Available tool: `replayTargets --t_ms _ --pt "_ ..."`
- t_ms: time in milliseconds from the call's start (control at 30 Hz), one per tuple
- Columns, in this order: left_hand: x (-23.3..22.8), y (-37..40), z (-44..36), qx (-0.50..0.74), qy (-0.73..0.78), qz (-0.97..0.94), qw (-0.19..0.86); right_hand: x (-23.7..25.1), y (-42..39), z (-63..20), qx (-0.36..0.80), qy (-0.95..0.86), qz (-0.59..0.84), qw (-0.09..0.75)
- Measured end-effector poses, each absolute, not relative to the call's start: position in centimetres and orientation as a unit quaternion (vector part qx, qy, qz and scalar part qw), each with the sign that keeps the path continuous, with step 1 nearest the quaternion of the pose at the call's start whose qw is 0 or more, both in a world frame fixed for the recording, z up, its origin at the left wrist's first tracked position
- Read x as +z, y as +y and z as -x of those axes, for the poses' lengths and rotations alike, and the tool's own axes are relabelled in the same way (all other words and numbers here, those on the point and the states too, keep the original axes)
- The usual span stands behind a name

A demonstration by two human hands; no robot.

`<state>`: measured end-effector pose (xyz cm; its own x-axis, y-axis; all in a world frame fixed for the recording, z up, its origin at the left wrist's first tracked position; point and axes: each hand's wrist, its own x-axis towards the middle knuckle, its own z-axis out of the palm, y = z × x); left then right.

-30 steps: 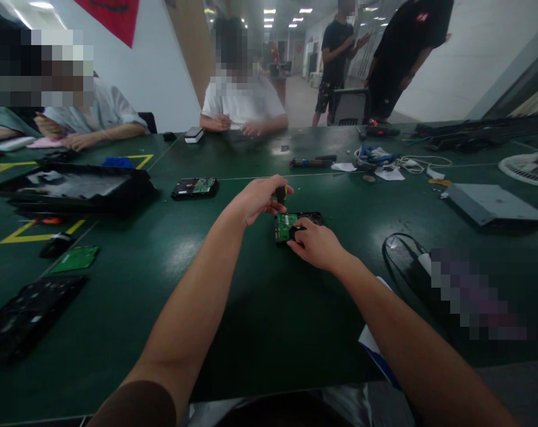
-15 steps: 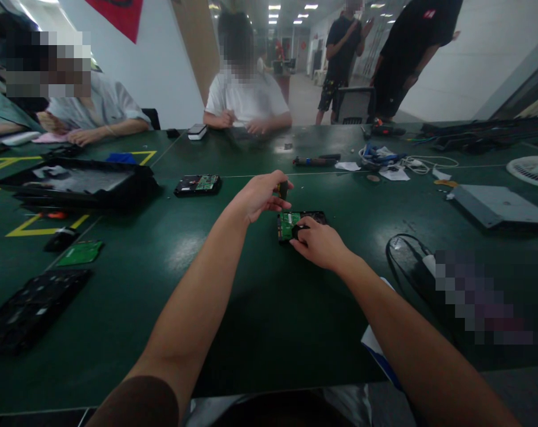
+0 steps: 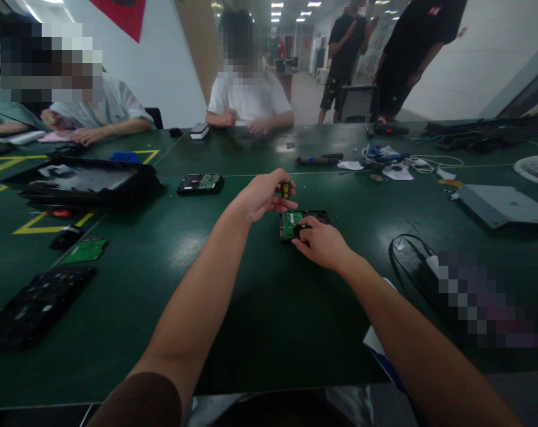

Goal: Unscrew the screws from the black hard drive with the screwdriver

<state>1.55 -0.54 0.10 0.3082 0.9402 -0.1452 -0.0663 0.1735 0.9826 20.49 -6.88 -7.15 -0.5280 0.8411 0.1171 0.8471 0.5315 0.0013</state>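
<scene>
A hard drive (image 3: 290, 224) with a green circuit board facing up lies on the dark green table (image 3: 269, 332). My left hand (image 3: 269, 193) is above its far left edge. Between the thumb and fingers it pinches what looks like a screwdriver (image 3: 286, 189) by its black-and-yellow handle; no shaft can be made out. My right hand (image 3: 322, 240) rests at the drive's near side. Its curled fingers are closed around a small black object (image 3: 298, 230) over the circuit board, and the kind of object is mostly hidden.
Another hard drive (image 3: 200, 184) sits farther left. At left are a black tray-like casing (image 3: 86, 181), a green circuit board (image 3: 86, 250) and a black panel (image 3: 37, 305). To the right are a grey metal box (image 3: 504, 204) and cables (image 3: 387, 155). Other people sit and stand beyond the table.
The screwdriver handle has turned in my left fingers, so its yellow marking now shows. My right hand stays on the drive. The whole view has shifted slightly.
</scene>
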Motion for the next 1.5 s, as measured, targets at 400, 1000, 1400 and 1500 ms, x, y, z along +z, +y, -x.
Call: replayTargets --t_ms 400,1000,1400,1500 --pt "0.02 -0.67 -1.96 0.421 0.437 -0.484 0.630 -7.16 -6.90 -20.43 -0.029 -0.874 0.483 0.052" --pt "-0.28 -0.12 -1.53 0.423 0.453 -0.487 0.616 -7.19 -6.79 -20.45 -0.021 -0.874 0.483 0.041" --pt "-0.11 -0.18 -1.39 0.423 0.464 -0.502 0.595 -7.04 -6.89 -20.36 -0.022 -0.873 0.484 0.045" --pt "-0.13 -0.05 -1.10 0.440 0.478 -0.495 0.577 -7.05 -6.89 -20.37 -0.021 -0.872 0.487 0.044"
